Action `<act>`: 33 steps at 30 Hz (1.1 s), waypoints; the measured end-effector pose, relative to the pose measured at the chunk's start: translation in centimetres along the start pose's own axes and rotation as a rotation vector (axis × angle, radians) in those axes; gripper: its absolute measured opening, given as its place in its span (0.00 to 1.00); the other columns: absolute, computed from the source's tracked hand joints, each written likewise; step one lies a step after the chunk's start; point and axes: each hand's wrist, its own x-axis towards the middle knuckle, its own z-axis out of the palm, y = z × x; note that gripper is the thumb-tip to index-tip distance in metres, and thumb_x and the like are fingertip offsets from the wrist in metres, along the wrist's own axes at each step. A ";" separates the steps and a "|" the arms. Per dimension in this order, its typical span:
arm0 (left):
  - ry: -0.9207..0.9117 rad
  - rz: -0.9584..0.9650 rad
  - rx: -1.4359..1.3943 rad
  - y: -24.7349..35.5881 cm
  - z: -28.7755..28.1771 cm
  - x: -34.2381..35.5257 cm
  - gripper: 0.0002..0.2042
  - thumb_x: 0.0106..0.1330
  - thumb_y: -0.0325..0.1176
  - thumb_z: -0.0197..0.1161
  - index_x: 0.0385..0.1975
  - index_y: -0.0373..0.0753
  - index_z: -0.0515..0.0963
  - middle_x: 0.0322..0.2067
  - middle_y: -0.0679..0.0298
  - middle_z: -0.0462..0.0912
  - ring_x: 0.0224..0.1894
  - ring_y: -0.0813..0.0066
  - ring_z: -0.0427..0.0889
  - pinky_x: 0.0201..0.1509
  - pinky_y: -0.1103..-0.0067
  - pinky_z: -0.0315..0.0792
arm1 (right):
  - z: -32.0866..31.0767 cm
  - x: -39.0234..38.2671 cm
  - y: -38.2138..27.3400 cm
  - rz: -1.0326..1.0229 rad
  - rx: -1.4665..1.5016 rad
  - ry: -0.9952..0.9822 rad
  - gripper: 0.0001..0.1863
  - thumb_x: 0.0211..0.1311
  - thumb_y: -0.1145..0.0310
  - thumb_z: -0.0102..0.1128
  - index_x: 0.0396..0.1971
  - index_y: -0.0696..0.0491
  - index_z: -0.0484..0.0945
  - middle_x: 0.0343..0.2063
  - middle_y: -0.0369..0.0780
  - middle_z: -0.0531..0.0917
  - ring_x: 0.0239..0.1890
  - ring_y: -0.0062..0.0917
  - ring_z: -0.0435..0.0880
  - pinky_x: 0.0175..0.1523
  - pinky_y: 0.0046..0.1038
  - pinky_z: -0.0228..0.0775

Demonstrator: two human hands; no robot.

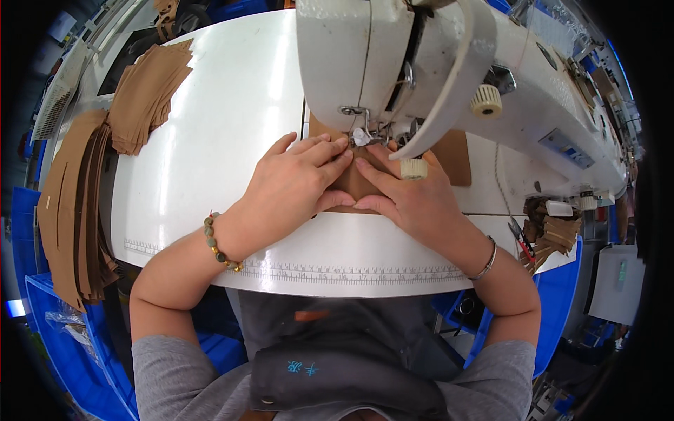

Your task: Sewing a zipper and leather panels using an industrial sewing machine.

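Observation:
A brown piece of fabric or soft leather (pixel 355 181) lies at the needle area of a white sewing machine (pixel 333 59). My left hand (pixel 286 181) grips its left side, with fingertips close to the presser foot (pixel 362 137) and the thumb at the near edge. From the right, my right hand (pixel 421 195) holds the same piece, its index finger on top. Both thumb tips nearly meet at the front, and the material bulges between them. Part of the piece, and some right-hand fingers, are hidden behind the machine head and hands. More brown material (pixel 453 158) shows to the right.
Stacks of cut brown pieces (pixel 151 95) and long brown strips (pixel 74 210) lie at the left. Red-handled snips (pixel 521 238) rest near brown scraps (pixel 558 235) on the right. A printed ruler (pixel 344 274) runs along the white table's front edge. Blue bins (pixel 91 351) stand below.

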 end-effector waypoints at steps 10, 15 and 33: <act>-0.020 -0.016 0.025 -0.1 0.3 -0.3 0.30 0.60 0.55 0.69 0.58 0.41 0.83 0.50 0.62 0.85 0.58 0.60 0.82 0.69 0.61 0.71 | -0.2 0.0 0.2 -0.026 0.001 0.008 0.32 0.51 0.48 0.74 0.52 0.52 0.85 0.46 0.42 0.87 0.52 0.39 0.82 0.70 0.47 0.67; 0.008 -0.013 0.037 -0.1 0.5 -0.2 0.30 0.61 0.55 0.69 0.58 0.41 0.83 0.51 0.63 0.84 0.58 0.60 0.82 0.69 0.61 0.71 | -0.3 0.0 0.7 -0.040 -0.029 0.007 0.27 0.56 0.50 0.72 0.52 0.50 0.86 0.46 0.41 0.87 0.53 0.37 0.82 0.70 0.46 0.67; 0.027 0.017 -0.019 1.1 -0.1 -1.0 0.29 0.59 0.48 0.73 0.57 0.36 0.82 0.53 0.59 0.84 0.55 0.59 0.82 0.64 0.67 0.75 | -2.7 -3.1 -3.8 -0.229 -0.076 -0.050 0.13 0.56 0.66 0.66 0.34 0.61 0.86 0.38 0.51 0.89 0.38 0.40 0.88 0.67 0.47 0.72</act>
